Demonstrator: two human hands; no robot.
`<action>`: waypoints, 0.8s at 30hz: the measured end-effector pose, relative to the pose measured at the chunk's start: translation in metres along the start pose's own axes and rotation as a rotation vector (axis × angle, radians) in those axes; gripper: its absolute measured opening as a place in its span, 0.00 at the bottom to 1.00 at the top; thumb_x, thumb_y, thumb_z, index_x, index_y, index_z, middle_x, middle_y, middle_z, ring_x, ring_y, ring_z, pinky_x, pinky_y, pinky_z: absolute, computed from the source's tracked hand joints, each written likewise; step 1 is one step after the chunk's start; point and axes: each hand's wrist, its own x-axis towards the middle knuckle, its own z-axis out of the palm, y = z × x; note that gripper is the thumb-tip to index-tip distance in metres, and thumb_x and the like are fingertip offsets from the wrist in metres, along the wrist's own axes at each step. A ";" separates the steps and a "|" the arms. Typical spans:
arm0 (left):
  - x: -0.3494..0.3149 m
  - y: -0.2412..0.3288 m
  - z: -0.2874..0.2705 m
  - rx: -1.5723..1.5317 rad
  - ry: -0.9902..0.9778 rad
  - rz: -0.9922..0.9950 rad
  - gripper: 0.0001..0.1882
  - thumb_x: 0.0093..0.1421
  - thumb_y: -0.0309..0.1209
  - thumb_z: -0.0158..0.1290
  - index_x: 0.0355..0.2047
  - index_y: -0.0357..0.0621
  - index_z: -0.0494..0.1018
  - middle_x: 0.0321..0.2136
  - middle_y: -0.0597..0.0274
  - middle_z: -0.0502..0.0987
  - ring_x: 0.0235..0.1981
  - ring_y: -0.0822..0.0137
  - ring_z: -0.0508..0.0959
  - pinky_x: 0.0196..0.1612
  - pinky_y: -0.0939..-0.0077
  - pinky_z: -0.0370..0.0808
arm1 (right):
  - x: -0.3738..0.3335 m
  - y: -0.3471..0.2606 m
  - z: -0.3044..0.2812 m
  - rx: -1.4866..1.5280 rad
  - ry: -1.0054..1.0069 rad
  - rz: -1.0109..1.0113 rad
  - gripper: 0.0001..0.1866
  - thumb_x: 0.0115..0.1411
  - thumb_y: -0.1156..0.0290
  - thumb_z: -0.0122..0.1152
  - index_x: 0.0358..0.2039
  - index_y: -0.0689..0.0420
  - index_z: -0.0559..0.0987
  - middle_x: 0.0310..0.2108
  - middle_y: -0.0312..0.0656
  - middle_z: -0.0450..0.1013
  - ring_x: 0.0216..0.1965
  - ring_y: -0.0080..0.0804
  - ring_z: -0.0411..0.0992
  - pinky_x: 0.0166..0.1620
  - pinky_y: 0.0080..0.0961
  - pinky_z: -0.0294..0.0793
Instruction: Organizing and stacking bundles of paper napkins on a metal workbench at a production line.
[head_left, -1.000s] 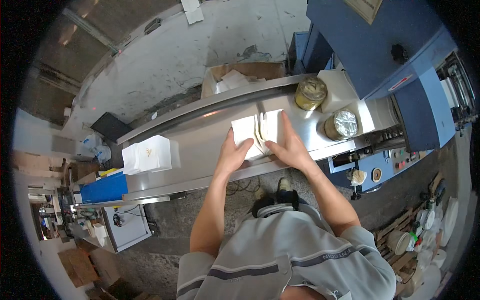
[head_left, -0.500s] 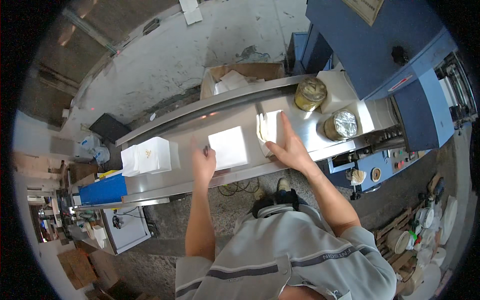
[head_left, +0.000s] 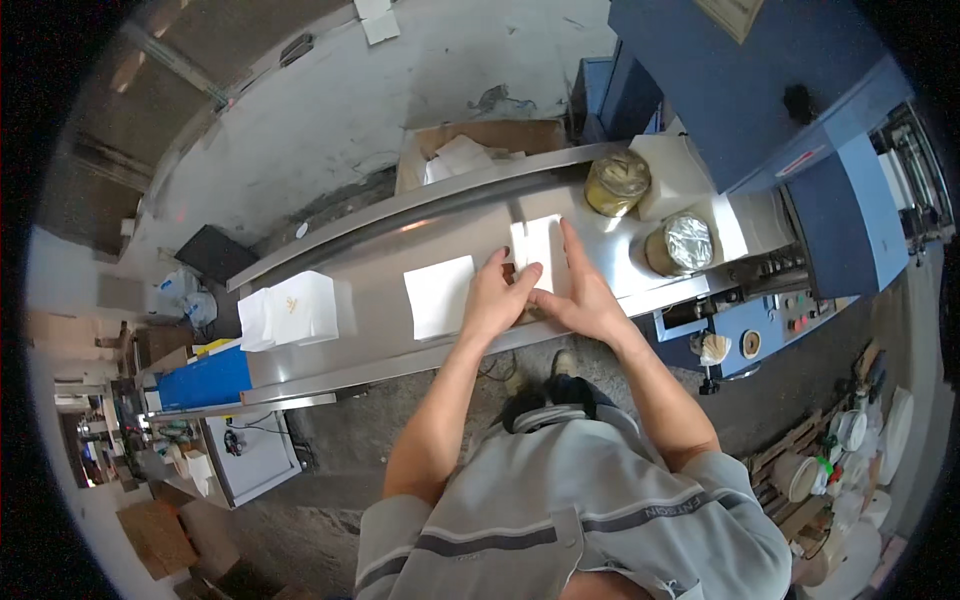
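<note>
On the metal table, a small stack of white paper sheets point(head_left: 543, 240) lies between my two hands. My left hand point(head_left: 495, 300) is at its left side, with the thumb over the near part of the stack. Something small and dark shows by the left fingers; I cannot make out what it is. My right hand point(head_left: 588, 298) holds the right edge with its fingers, its thumb at the near edge close to the left thumb. Just left of my left hand lies another flat white stack point(head_left: 440, 298), untouched.
White paper stacks with a small gold print point(head_left: 290, 308) lie further left, beside a blue block point(head_left: 205, 378). Two tins, one yellowish point(head_left: 617, 185) and one foil-topped point(head_left: 682, 245), stand to the right by a blue machine point(head_left: 770, 110). A cardboard box point(head_left: 540, 136) sits behind the table.
My left hand has moved right, from beside the middle white stack to the stack at my right hand. The right hand has stayed nearly in place.
</note>
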 end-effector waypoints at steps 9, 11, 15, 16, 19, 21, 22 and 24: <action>-0.007 0.009 -0.010 -0.228 -0.088 -0.095 0.29 0.63 0.32 0.55 0.58 0.26 0.62 0.44 0.48 0.79 0.42 0.66 0.79 0.43 0.75 0.76 | 0.000 0.007 -0.005 0.077 0.014 0.027 0.56 0.53 0.57 0.71 0.69 0.65 0.43 0.59 0.66 0.63 0.63 0.51 0.63 0.64 0.35 0.60; -0.007 0.008 -0.013 -0.245 -0.098 -0.083 0.28 0.63 0.33 0.55 0.58 0.27 0.63 0.43 0.49 0.79 0.41 0.67 0.79 0.42 0.76 0.76 | 0.000 0.009 -0.005 0.060 0.013 0.030 0.56 0.53 0.56 0.71 0.69 0.65 0.44 0.59 0.66 0.64 0.62 0.51 0.64 0.63 0.34 0.61; -0.010 0.011 -0.014 -0.308 -0.109 -0.078 0.22 0.64 0.32 0.53 0.54 0.31 0.67 0.39 0.52 0.80 0.38 0.70 0.78 0.39 0.76 0.75 | 0.000 0.009 -0.006 0.064 0.006 0.063 0.57 0.53 0.54 0.71 0.70 0.64 0.44 0.57 0.65 0.66 0.60 0.51 0.66 0.62 0.34 0.63; -0.010 0.011 -0.014 -0.309 -0.109 -0.078 0.22 0.64 0.32 0.53 0.54 0.31 0.67 0.39 0.52 0.80 0.38 0.70 0.78 0.39 0.76 0.75 | 0.000 0.009 -0.007 0.064 0.005 0.063 0.57 0.53 0.54 0.71 0.70 0.64 0.44 0.57 0.65 0.66 0.60 0.51 0.66 0.62 0.34 0.63; -0.007 0.003 -0.015 -0.177 -0.102 -0.123 0.16 0.64 0.32 0.50 0.48 0.32 0.71 0.35 0.54 0.80 0.35 0.70 0.78 0.37 0.74 0.75 | -0.001 0.007 -0.009 0.071 0.007 0.068 0.58 0.52 0.53 0.72 0.69 0.65 0.44 0.57 0.66 0.65 0.60 0.51 0.66 0.61 0.34 0.63; -0.003 -0.010 -0.014 -0.112 -0.047 -0.014 0.14 0.64 0.30 0.46 0.44 0.31 0.72 0.31 0.53 0.79 0.32 0.67 0.78 0.36 0.70 0.74 | 0.000 0.006 -0.008 0.048 0.019 0.059 0.59 0.52 0.52 0.72 0.69 0.65 0.43 0.57 0.67 0.65 0.60 0.51 0.67 0.62 0.34 0.63; -0.002 -0.016 -0.014 -0.112 -0.044 -0.014 0.14 0.64 0.30 0.46 0.44 0.31 0.72 0.31 0.53 0.79 0.32 0.67 0.78 0.36 0.70 0.74 | 0.000 0.006 -0.007 0.049 0.017 0.057 0.59 0.52 0.52 0.72 0.69 0.65 0.43 0.57 0.67 0.65 0.60 0.51 0.67 0.62 0.34 0.63; -0.001 -0.018 -0.013 0.001 -0.004 0.053 0.16 0.62 0.29 0.44 0.44 0.30 0.71 0.30 0.47 0.79 0.30 0.61 0.78 0.36 0.66 0.73 | 0.001 0.009 -0.007 0.015 0.023 0.082 0.58 0.52 0.54 0.71 0.69 0.65 0.43 0.57 0.67 0.65 0.60 0.52 0.67 0.62 0.34 0.63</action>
